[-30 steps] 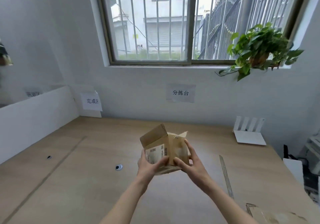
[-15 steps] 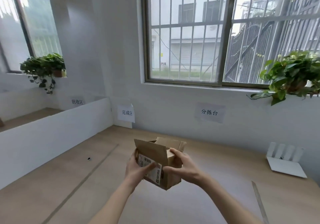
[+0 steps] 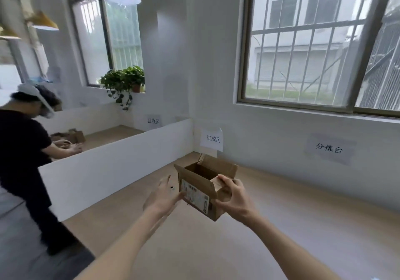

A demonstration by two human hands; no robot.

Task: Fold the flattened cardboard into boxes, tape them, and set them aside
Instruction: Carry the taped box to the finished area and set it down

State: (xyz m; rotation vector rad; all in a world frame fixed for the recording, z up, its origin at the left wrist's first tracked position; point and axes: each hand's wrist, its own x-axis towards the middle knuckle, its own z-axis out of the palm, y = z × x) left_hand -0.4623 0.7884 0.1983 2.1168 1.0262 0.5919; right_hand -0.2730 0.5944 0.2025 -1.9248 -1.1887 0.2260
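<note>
A small brown cardboard box (image 3: 198, 189) with a white printed label on its near side hangs in the air above the wooden table (image 3: 270, 232). Its top flaps stand open and the inside shows dark. My right hand (image 3: 232, 199) grips the box's right end, thumb on the top flap and fingers curled around the side. My left hand (image 3: 165, 197) is spread with straight fingers at the box's lower left edge, blurred; I cannot tell whether it touches the box.
A white partition wall (image 3: 116, 162) borders the table on the left, with a paper sign (image 3: 213, 139) at the corner. Behind it another person (image 3: 23, 149) in black handles cardboard boxes (image 3: 69, 136). A second sign (image 3: 329, 148) hangs on the wall under the barred window.
The view has swung left, bringing the partition and the other person into sight. My left hand has come off its grip on the box's labelled side and opened; my right hand still carries the box.
</note>
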